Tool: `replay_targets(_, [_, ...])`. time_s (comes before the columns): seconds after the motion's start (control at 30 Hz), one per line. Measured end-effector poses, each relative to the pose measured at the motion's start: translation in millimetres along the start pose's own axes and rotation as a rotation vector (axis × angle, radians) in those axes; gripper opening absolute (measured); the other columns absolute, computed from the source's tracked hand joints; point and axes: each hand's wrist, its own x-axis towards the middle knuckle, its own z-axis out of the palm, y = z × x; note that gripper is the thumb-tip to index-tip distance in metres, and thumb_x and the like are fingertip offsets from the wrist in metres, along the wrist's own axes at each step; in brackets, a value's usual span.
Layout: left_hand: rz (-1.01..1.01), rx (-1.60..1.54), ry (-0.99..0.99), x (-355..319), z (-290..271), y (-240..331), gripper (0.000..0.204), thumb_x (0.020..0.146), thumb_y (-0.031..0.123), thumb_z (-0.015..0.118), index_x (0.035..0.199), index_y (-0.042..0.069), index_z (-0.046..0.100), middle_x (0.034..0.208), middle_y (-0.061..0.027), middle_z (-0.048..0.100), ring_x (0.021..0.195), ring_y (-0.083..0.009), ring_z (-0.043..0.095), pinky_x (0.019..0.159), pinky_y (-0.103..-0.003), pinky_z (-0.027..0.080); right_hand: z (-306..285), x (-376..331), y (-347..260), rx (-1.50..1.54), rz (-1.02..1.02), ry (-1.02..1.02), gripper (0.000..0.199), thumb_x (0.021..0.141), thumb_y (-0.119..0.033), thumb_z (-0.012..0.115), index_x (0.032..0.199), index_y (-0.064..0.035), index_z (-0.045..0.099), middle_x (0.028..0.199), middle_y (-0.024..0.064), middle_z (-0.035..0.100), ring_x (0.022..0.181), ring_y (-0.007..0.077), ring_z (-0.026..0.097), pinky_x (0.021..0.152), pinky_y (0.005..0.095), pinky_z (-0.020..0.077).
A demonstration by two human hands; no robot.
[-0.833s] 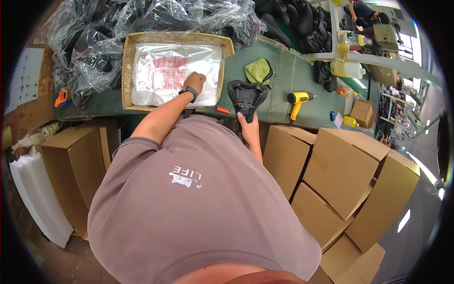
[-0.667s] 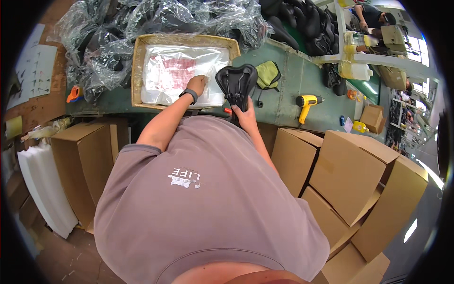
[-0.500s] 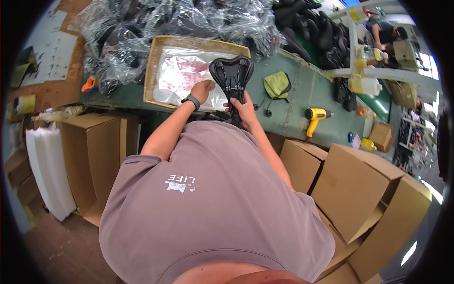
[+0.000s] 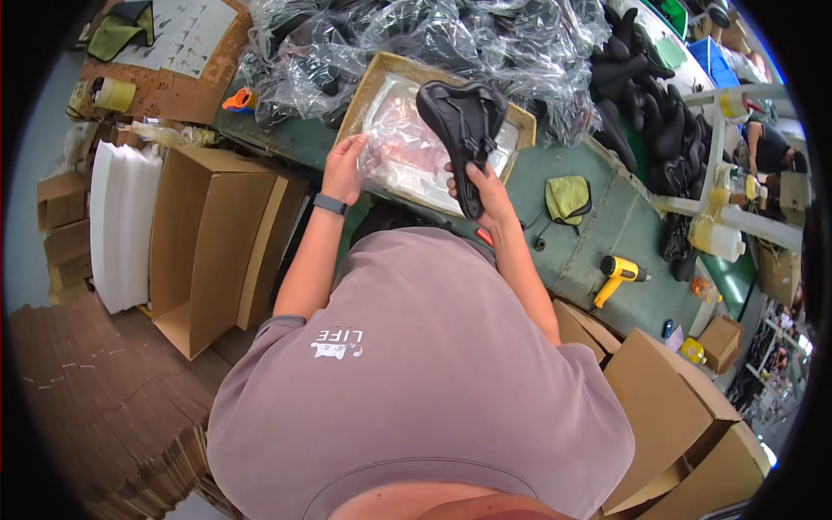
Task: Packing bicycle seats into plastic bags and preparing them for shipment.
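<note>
The left hand (image 4: 345,171) pinches 1 clear bag (image 4: 371,159) by its edge, holding it up at the cardboard box (image 4: 523,126); above that, 1 black saddle (image 4: 452,114) is clamped nose-first in the right hand (image 4: 492,198), leaving its wide end free.

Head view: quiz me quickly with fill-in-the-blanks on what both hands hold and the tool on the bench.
1. The right hand grips the black saddle nearer its ____ end than its wide end.
2. The left hand pinches clear plastic, and a dark band circles that arm's ____.
3. The heat gun on the green bench is black and ____.

Missing words: narrow; wrist; yellow.
</note>
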Motion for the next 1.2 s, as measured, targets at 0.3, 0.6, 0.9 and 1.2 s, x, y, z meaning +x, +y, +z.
replay_targets(0.3, [-0.021,0.797,-0.59,30.8,7.0,-28.7,0.025,0.113,0.018,0.065,0.111,-0.003,0.078,0.099,-0.0033,0.077,0.09,-0.014,0.073,0.082,-0.034,0.06,82.4,14.4,-0.3,-0.095,0.156,0.051,0.047,0.109,-0.016,0.073,0.149,-0.0046,0.053,0.122,0.0148,0.072,0.096,0.0277,0.08,0.08,0.038,0.0701])
replay_targets(0.6, [-0.419,-0.626,-0.272,103.8,-52.3,101.2,0.018,0.116,0.016,0.058,0.121,0.007,0.073,0.111,-0.0042,0.077,0.103,-0.0191,0.075,0.1,-0.039,0.062,117.7,31.1,25.5,0.038,-0.365,0.29,0.049,0.102,-0.027,0.083,0.135,0.0012,0.061,0.117,0.0144,0.071,0.091,0.0251,0.073,0.079,0.0397,0.0633])
replay_targets(0.9, [0.232,0.333,-0.518,96.3,-4.9,170.4,0.016,0.108,0.018,0.077,0.107,0.003,0.082,0.083,0.0043,0.065,0.067,-0.0066,0.052,0.061,-0.025,0.041,225.9,57.4,20.9,-1.392,-0.162,0.62,0.12,0.076,0.008,0.088,0.178,-0.0085,0.027,0.142,0.0158,0.074,0.117,0.0279,0.077,0.099,0.0428,0.0615])
replay_targets(1.2, [-0.397,0.121,-0.791,100.9,-49.0,192.1,0.042,0.105,0.007,0.065,0.145,-0.004,0.069,0.13,-0.0118,0.074,0.126,-0.0213,0.066,0.107,-0.035,0.051,209.0,142.7,31.8,-0.999,-0.481,0.681,0.048,0.101,-0.014,0.083,0.14,0.0022,0.062,0.125,0.0117,0.074,0.107,0.0232,0.072,0.095,0.0394,0.0579])
